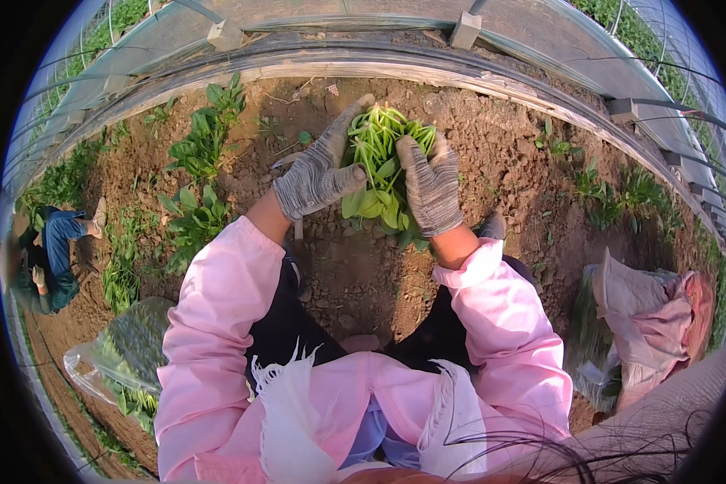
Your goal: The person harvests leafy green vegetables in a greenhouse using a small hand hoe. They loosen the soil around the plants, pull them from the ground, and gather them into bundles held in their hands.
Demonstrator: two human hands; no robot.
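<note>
A bunch of leafy greens that looks like spinach (387, 175) is held above the soil in front of me, pale cut stems pointing away and leaves hanging towards me. My left hand (325, 166), in a grey knitted glove, holds the bunch's left side, fingers extended along the stems and thumb on the near side. On the opposite side my right hand (432, 184), gloved alike, grips it with fingers curled over the stems. Partly hidden behind my left hand, a hand tool with a metal blade (287, 160) lies on the soil.
Growing greens (199, 142) stand to the left, others (632, 193) to the right. Clear plastic bags with greens (139, 345) lie at left and beside a pinkish cloth sack (647, 314). Another person (57, 260) crouches far left. Plastic sheeting and concrete blocks (466, 30) border the far side.
</note>
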